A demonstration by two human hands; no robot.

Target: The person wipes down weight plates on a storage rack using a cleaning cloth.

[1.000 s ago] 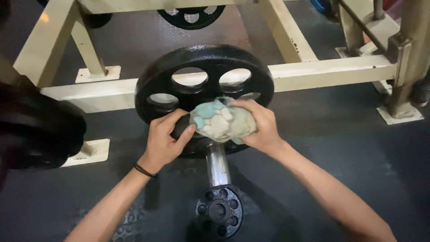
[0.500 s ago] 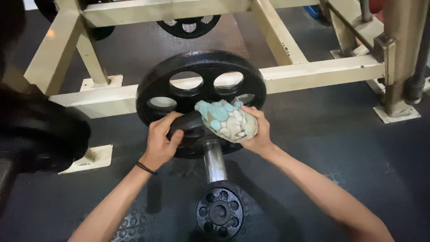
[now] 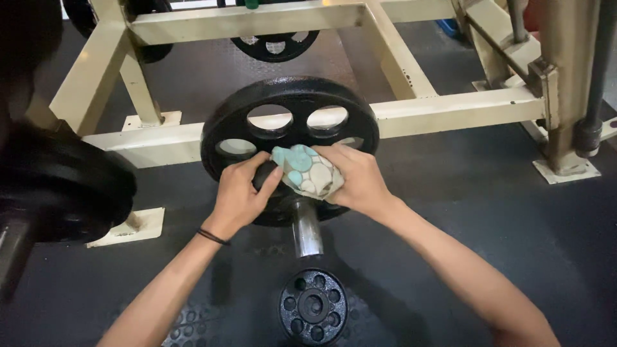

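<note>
Here, left to right, we see:
Near plate: a blurred black weight plate at the left edge.
Left hand: fingers curled around the hub of the big black plate.
Cloth: teal-and-cream rag bunched against the hub, just above the steel sleeve.
Right hand: fingers closed tight on the cloth.
Frame: cream steel beams behind the plate.

Setting: a gym, free-weights area. Evidence: a black cast-iron weight plate with round cut-outs loaded on a chrome barbell sleeve; a smaller black plate lying flat on the dark rubber floor mat; another large plate at the left edge and one more further back. Also: a cream-painted steel rack frame of square tubing, with foot plates resting on the flooring.
</note>
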